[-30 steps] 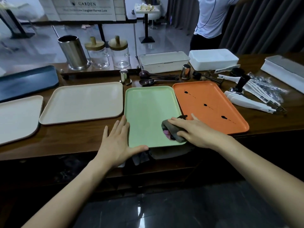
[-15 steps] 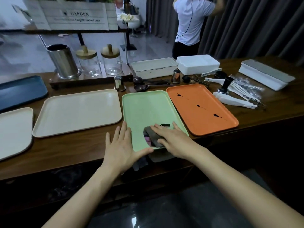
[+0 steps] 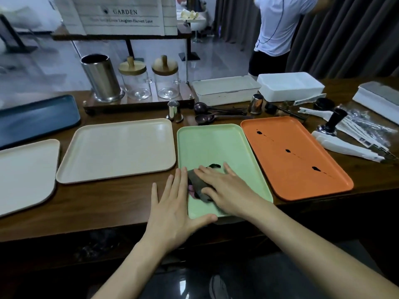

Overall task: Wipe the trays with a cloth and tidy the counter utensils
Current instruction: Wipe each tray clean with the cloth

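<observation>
Shifted toward nine o'clock, flat right hand [image 3: 226, 190] presses dark grey cloth [image 3: 196, 184] onto pale green plastic tray [image 3: 216, 145]; flat left hand [image 3: 172, 209] steadies it.

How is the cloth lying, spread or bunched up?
Bunched up: the cloth sits as a crumpled wad under the right hand.
</observation>
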A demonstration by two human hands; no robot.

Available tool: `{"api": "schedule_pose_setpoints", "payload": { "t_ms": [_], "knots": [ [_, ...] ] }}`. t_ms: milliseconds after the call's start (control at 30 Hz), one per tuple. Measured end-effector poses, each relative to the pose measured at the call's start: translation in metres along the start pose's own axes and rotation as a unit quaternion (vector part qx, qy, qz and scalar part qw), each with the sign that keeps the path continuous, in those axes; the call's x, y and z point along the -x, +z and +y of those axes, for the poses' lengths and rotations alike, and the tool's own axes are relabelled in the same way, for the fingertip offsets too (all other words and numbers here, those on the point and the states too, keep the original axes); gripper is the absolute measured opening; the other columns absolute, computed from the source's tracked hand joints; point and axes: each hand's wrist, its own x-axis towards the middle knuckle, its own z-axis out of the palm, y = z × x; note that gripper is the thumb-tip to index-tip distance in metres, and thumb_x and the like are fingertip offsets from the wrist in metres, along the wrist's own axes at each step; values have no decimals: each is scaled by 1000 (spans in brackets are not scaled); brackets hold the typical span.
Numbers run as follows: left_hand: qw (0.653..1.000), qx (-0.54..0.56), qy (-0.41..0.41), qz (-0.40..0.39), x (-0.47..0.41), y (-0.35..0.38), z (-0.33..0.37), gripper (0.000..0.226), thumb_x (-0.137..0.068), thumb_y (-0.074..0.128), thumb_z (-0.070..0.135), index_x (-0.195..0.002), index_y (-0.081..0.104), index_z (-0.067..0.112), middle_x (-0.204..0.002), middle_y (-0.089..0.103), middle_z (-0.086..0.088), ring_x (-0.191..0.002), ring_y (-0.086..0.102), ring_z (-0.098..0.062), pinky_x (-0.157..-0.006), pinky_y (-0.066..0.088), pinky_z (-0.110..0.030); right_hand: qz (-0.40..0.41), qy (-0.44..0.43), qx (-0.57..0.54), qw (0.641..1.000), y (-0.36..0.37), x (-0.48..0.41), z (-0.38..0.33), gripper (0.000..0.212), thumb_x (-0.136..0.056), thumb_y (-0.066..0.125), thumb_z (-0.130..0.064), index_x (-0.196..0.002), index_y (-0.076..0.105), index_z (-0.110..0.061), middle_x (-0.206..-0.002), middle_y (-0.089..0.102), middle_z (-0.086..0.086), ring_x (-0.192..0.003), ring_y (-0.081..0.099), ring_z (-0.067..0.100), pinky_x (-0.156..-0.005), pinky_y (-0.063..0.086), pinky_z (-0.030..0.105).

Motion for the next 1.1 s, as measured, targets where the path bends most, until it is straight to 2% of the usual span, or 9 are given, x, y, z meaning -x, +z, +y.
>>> {"api": "schedule_pose_setpoints", "payload": {
  "t_ms": [167, 300, 433, 567, 633, 733, 800, 933, 1100],
  "knots": [
    [1000, -16, -16, -15, 2, -5, 4, 131, -66, 21, 106, -148, -43, 25, -162, -36, 10, -152, -28, -11, -124, -11, -53, 28, 31, 20, 999, -15, -94, 20, 54, -103, 38, -31, -156, 26, -23, -160, 32, -1, -144, 35, 18, -123, 4, 51],
    [999, -25, -24, -37, 0, -5, 4, 132, -64, 17, 107, -156, -28, 25, -160, -39, 10, -150, -33, -9, -123, -14, -51, 70, 62, 33, 995, -16, -149, 26, 43, -97, 44, -37, -137, 48, -22, -132, 61, 0, -111, 60, 26, -121, 13, 51],
    [999, -33, -11, 0, -5, -1, 1, 129, -68, 30, 105, -161, 29, 15, -170, 6, -2, -157, 10, -23, -118, 7, -53, 96, 60, 19, 993, -15, -158, 39, 49, -96, 47, -32, -145, 43, -33, -138, 59, -2, -110, 61, 26, -122, 12, 50],
    [998, -65, 6, 11, -6, 8, -4, 126, -68, 34, 104, -152, 47, 11, -166, 28, -6, -150, 33, -28, -112, 18, -54, 90, 73, 19, 993, -35, -140, 86, 47, -98, 48, -31, -145, 45, -36, -145, 54, -2, -121, 57, 27, -123, 8, 51],
    [998, -56, 2, 1, -5, 7, -3, 126, -68, 35, 104, -153, 45, 12, -167, 25, -5, -151, 30, -27, -114, 16, -55, 86, 80, 30, 993, -46, -128, 112, 46, -97, 50, -30, -143, 47, -37, -140, 59, -3, -118, 59, 26, -123, 8, 52],
    [999, -30, -25, -20, -5, 1, 1, 134, -62, 28, 108, -163, 19, 20, -170, -7, 6, -157, -5, -15, -123, -2, -52, 64, 96, 82, 990, -57, -112, 137, 44, -100, 47, -30, -144, 47, -33, -142, 58, -3, -116, 61, 26, -123, 5, 51],
    [999, -26, -34, -20, -4, -3, 3, 138, -58, 19, 110, -164, 9, 23, -167, -19, 9, -154, -18, -10, -124, -11, -51, 60, 107, 98, 988, -59, -104, 142, 41, -101, 47, -26, -142, 49, -27, -139, 60, 0, -114, 61, 27, -123, 5, 49],
    [999, -31, -41, -14, -2, -4, 5, 141, -54, 9, 111, -164, 3, 24, -166, -24, 8, -154, -20, -11, -124, -14, -51, 51, 121, 75, 988, -59, -70, 122, 34, -101, 45, -20, -134, 53, -21, -120, 69, 5, -113, 59, 35, -121, 16, 45],
    [999, -41, -33, -16, -3, -3, 3, 137, -58, 8, 110, -164, -2, 24, -168, -22, 4, -156, -17, -14, -125, -11, -53, 32, 130, 42, 990, -57, 7, 77, 43, -104, 45, -22, -147, 44, -24, -148, 50, -6, -133, 45, 31, -121, 10, 38]
  ]
}}
